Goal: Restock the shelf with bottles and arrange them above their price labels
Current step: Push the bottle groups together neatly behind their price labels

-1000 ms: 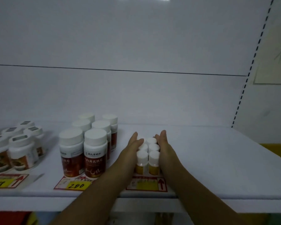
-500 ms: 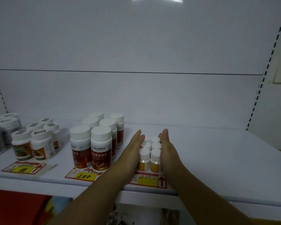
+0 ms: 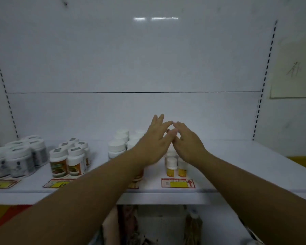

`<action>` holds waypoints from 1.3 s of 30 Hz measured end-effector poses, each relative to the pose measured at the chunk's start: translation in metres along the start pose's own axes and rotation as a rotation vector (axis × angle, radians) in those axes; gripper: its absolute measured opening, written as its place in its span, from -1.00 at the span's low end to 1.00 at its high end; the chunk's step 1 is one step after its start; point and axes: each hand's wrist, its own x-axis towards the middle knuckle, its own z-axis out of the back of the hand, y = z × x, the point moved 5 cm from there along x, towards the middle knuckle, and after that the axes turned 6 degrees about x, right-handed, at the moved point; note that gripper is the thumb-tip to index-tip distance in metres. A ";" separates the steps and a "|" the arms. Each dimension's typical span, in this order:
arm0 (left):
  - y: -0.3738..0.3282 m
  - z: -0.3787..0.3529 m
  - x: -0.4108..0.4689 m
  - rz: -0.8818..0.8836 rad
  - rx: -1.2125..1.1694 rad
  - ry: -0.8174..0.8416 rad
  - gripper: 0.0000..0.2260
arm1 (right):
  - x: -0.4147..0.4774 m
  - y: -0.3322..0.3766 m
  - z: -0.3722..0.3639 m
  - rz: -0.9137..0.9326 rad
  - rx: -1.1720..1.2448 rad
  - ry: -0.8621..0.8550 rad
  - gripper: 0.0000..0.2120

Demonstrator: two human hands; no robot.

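Both hands have risen from the sides of the small yellow-labelled bottles [image 3: 171, 167]. The left hand [image 3: 154, 144] and right hand [image 3: 187, 144] hover above them, fingers loosely straight, tips almost meeting, holding nothing. The bottles stand just behind their red price label [image 3: 177, 183] on the shelf [image 3: 237, 167].

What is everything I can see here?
Shelf: one, white.
Small bottles: two showing, more hidden; yellow labels, white caps; beneath the hands.
Tall bottles: several, white caps, behind the left forearm.
Orange-green jars: several, white lids, left of centre.
Grey-label jars: several, white, far left.
Price labels: four, red-yellow, shelf front; one partly hidden.
Paper sheet: one, pale, right wall.
Left hand, right hand: two, open, fingertips nearly meeting above the small bottles.
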 end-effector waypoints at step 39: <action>0.312 0.093 -0.078 0.615 -1.256 0.038 -0.51 | 0.021 0.140 -0.267 -0.210 0.618 0.228 -0.48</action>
